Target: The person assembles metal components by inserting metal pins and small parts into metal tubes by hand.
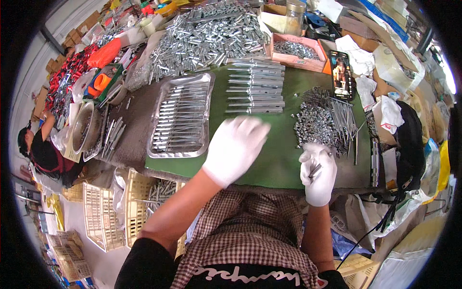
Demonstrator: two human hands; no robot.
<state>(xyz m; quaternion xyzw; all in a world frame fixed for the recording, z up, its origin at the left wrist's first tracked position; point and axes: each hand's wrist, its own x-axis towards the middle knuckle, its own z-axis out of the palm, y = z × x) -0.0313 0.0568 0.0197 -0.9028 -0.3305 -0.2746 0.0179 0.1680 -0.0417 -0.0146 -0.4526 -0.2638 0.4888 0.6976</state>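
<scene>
My left hand [237, 150], in a white glove, hovers over the green mat [269, 168], just below a stacked row of silver metal tubes [255, 91]. Motion blurs its fingers, so whether they grip anything is unclear. Near the mat's front right my right hand [317, 176], gloved too, has its fingers curled round a few small thin metal pieces [314, 168]. Just beyond it lies a heap of small metal parts [315, 120], with long thin rods [344, 120] beside them. Left of the tubes, a metal tray [207, 111] holds several rods laid side by side.
A big pile of metal pieces [207, 38] covers the far side, beside a pink box [308, 62] of small parts. A phone [341, 77] leans at the right. Bowls [86, 125] stand left; plastic crates [103, 212] sit below. Another person [48, 149] works at far left.
</scene>
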